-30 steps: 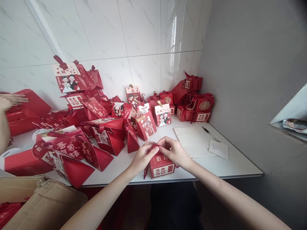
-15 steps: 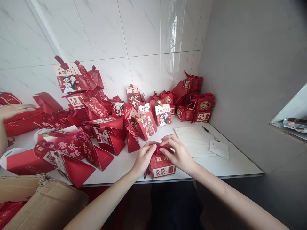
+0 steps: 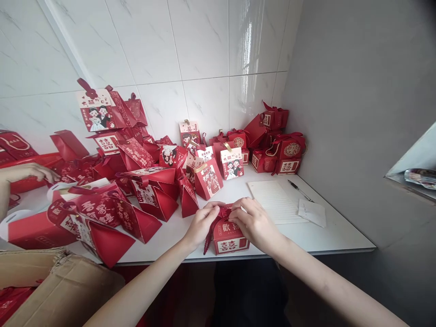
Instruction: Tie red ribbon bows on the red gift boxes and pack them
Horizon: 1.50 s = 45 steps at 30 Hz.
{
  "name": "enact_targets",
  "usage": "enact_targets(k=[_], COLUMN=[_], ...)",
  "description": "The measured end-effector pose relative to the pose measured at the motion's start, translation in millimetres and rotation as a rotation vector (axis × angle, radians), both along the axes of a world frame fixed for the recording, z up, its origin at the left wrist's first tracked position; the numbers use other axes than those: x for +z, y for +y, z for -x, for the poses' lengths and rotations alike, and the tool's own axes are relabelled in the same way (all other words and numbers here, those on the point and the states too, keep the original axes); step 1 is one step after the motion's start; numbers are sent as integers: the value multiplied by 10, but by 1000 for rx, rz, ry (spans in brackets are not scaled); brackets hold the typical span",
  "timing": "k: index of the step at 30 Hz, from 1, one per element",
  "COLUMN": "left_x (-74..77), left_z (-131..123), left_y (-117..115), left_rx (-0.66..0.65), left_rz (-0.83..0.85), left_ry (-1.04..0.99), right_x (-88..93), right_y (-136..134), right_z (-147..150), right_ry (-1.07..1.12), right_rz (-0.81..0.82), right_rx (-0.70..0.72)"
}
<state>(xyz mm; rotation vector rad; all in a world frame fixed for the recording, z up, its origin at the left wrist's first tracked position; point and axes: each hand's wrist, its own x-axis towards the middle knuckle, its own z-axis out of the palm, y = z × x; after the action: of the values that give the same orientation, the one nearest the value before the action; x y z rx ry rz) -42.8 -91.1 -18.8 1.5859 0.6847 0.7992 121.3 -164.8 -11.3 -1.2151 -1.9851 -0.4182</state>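
Before me a small red gift box [image 3: 230, 236] with white and gold lettering stands upright near the table's front edge. A dark red ribbon [image 3: 223, 212] lies over its top, and a tassel [image 3: 206, 242] hangs down its left side. At the top left, my left hand [image 3: 203, 223] pinches the ribbon between thumb and fingers. My right hand [image 3: 254, 223] is closed on the ribbon from the right, its fingertips drawn together and partly hidden.
Red gift boxes [image 3: 208, 179] crowd the left and back of the white table [image 3: 340, 236]. A notepad [image 3: 272, 200], a pen [image 3: 299, 190] and a white slip [image 3: 311, 212] lie right. A cardboard box [image 3: 78, 286] stands front left. Another person's hand [image 3: 32, 172] reaches in left.
My right hand's fingers have closed from a looser, more spread pose and pulled together on the ribbon. The tassel side shows more. The other person's hand has moved right and down.
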Motion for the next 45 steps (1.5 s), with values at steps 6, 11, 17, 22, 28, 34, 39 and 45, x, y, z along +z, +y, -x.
enact_targets(k=[6, 11, 17, 22, 28, 34, 39, 45], left_x=[141, 296, 315, 215, 110, 85, 84, 89], left_z=[99, 197, 264, 281, 311, 330, 345, 323], left_y=[47, 10, -199, -305, -265, -156, -116, -152], left_rx=[104, 167, 181, 191, 90, 0, -12, 29], left_rz=[-264, -439, -444, -522, -711, -760, -716, -727], left_ry=[220, 350, 369, 465, 438, 495, 553, 510], right_x=[39, 33, 41, 51, 74, 98, 216, 392], right_y=[-36, -90, -125, -118, -124, -111, -97, 153], right_z=[-126, -226, -309, -333, -379, -422, -491, -258], right_ry=[-50, -109, -124, -51, 27, 65, 59, 185], right_rz=[18, 18, 100, 241, 357, 420, 509, 475], right_rx=[8, -12, 12, 72, 144, 209, 239, 185])
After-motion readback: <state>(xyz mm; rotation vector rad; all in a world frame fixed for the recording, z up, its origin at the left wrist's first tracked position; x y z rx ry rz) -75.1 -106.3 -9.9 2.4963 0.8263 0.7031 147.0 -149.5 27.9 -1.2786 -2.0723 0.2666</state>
